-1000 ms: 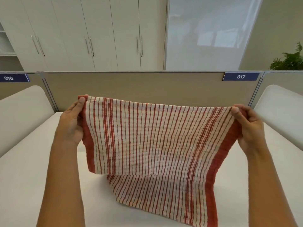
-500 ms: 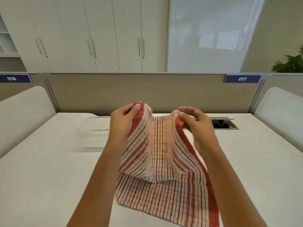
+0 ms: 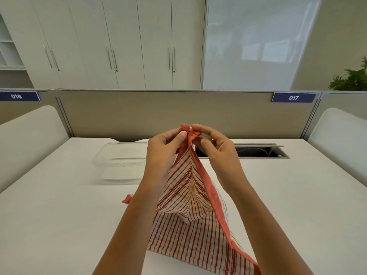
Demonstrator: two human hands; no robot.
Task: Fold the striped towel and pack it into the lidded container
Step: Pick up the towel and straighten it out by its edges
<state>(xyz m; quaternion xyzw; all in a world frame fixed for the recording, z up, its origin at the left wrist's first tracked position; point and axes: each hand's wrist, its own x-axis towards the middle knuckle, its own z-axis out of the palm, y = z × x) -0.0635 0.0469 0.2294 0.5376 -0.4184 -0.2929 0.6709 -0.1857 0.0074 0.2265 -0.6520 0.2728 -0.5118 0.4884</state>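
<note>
The red-and-white striped towel [image 3: 190, 215] hangs doubled over in front of me, its lower part resting on the white desk [image 3: 59, 225]. My left hand [image 3: 164, 153] and my right hand [image 3: 216, 153] each pinch a top corner, and the two corners meet at the towel's peak. A clear lidded container [image 3: 119, 161] stands on the desk behind and to the left of my left hand, its lid on.
A cable slot [image 3: 258, 152] is cut into the desk at the back right. A beige partition [image 3: 139, 114] closes the far edge, with white curved side panels [image 3: 25, 139] left and right. Cabinets stand beyond.
My hands have come together from wide apart, bringing the towel's two top corners to meet; the spread towel now hangs folded in half lengthwise.
</note>
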